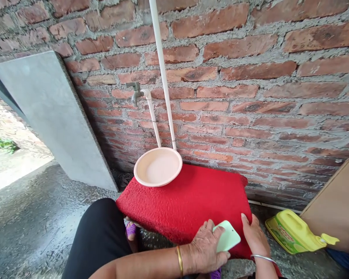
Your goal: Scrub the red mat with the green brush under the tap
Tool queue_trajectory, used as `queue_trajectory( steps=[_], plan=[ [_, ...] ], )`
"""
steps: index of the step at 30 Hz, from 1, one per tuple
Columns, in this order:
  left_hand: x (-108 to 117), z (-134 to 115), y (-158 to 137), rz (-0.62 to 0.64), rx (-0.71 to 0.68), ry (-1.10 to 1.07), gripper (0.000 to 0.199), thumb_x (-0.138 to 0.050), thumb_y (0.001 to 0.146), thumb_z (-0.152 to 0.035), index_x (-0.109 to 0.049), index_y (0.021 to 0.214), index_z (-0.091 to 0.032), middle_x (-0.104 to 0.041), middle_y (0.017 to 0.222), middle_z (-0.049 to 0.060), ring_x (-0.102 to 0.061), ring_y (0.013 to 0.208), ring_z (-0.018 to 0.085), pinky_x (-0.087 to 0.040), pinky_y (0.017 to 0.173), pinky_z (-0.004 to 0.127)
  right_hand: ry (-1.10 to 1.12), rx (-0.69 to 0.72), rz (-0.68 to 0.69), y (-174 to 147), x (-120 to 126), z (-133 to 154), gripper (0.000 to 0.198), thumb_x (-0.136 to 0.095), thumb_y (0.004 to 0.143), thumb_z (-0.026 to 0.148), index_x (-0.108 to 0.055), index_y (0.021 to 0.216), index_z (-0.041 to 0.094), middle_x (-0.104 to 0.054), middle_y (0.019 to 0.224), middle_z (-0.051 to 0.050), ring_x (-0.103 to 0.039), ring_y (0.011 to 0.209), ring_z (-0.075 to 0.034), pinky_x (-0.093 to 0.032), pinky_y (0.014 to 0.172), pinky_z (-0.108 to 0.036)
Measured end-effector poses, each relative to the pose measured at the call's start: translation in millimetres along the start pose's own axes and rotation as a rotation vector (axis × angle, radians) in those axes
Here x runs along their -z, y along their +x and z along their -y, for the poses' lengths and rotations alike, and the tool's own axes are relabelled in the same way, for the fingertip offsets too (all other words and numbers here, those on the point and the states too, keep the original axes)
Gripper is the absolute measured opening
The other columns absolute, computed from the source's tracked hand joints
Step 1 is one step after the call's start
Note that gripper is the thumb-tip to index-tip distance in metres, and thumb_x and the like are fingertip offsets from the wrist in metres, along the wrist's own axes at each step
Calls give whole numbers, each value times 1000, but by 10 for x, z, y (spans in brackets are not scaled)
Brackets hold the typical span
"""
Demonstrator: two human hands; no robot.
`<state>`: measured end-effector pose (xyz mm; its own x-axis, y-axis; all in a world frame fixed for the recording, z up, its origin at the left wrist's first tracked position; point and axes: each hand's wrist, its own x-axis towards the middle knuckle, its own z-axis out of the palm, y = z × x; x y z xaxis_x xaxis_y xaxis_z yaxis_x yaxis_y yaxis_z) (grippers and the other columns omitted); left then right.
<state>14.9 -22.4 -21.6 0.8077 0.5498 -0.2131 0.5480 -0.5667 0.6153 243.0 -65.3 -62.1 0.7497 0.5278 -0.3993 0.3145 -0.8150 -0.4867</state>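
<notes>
A red, thick-piled cloth or mat [192, 197] lies spread over a low support, sagging at its near side. My left hand [208, 246], with a gold bangle at the wrist, is closed round a light green, flat plastic piece [228, 236] with rounded corners and a small hole. That piece is against the cloth's near right part; its underside is hidden. My right hand [256, 234], wearing a silver bangle, grips the cloth's right edge with its thumb on top and fingers partly hidden. A pale pink basin [158, 168] rests on the cloth's far left corner.
Behind stands a brick wall [227, 93] with a tap [135, 93] and white pipes [163, 69]. A grey slab [55, 116] leans at left. A yellow jug [298, 231] lies at right beside a cardboard sheet [334, 205]. The concrete floor [46, 224] looks wet.
</notes>
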Motion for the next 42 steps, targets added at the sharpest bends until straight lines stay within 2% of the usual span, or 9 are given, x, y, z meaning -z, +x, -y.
queue_trajectory(
  steps=[8, 11, 14, 20, 23, 26, 34, 37, 42],
  plan=[
    [707, 653, 192, -300, 314, 163, 61, -58, 90, -43, -50, 145, -18, -53, 131, 13, -53, 119, 27, -43, 110, 38, -36, -39, 23, -51, 13, 45, 74, -17, 101, 56, -24, 156, 7, -47, 152, -26, -53, 136, -36, -40, 112, -48],
    [825, 820, 290, -362, 400, 219, 56, -56, 92, -38, -50, 144, -19, -55, 128, 12, -54, 117, 26, -45, 107, 38, -26, -33, 19, -62, 9, 54, 73, -18, 101, 54, -25, 156, 6, -49, 150, -27, -54, 135, -35, -41, 110, -47],
    [673, 710, 369, -326, 361, 221, 59, -56, 91, -40, -50, 145, -18, -55, 134, 14, -52, 121, 28, -43, 110, 41, -14, -24, 4, -55, 4, 50, 73, -19, 100, 53, -27, 155, 5, -50, 149, -27, -55, 134, -34, -42, 110, -47],
    [118, 32, 349, -52, 93, 19, 76, -59, 84, -57, -46, 151, -24, -49, 147, 13, -47, 131, 35, -37, 116, 50, -4, 2, -18, 14, -29, -23, 75, -21, 99, 54, -30, 153, 3, -48, 151, -27, -55, 135, -33, -40, 113, -44],
    [79, -129, 285, 18, -4, -62, 80, -59, 83, -59, -42, 154, -26, -48, 148, 12, -45, 134, 35, -36, 118, 49, 20, 57, -42, 53, -51, -69, 77, -21, 98, 57, -33, 151, 2, -49, 150, -28, -55, 134, -32, -41, 112, -43],
    [258, 4, 281, -61, 69, -36, 75, -60, 84, -55, -46, 150, -24, -50, 143, 12, -49, 129, 32, -40, 115, 44, -2, 32, -22, 57, -48, -69, 77, -18, 98, 59, -33, 152, 5, -52, 148, -28, -59, 130, -33, -42, 110, -46],
    [874, 813, 517, -391, 411, 198, 54, -56, 92, -40, -51, 142, -18, -56, 128, 14, -56, 116, 27, -45, 105, 39, -9, -40, 38, -30, -4, 30, 77, -15, 99, 58, -24, 156, 7, -47, 152, -26, -52, 137, -38, -41, 110, -50],
    [802, 719, 624, -380, 409, 214, 55, -57, 91, -40, -51, 142, -19, -55, 129, 14, -55, 116, 28, -45, 103, 40, -4, -46, 34, -42, 1, 35, 77, -15, 99, 57, -24, 156, 7, -47, 152, -26, -52, 137, -37, -41, 111, -50],
    [346, 156, 689, -207, 199, 154, 66, -61, 85, -51, -53, 143, -21, -51, 137, 14, -51, 122, 33, -42, 109, 45, -18, -7, 5, -11, -16, -1, 76, -17, 100, 55, -29, 154, 4, -49, 151, -27, -55, 134, -34, -40, 113, -45]
  ],
)
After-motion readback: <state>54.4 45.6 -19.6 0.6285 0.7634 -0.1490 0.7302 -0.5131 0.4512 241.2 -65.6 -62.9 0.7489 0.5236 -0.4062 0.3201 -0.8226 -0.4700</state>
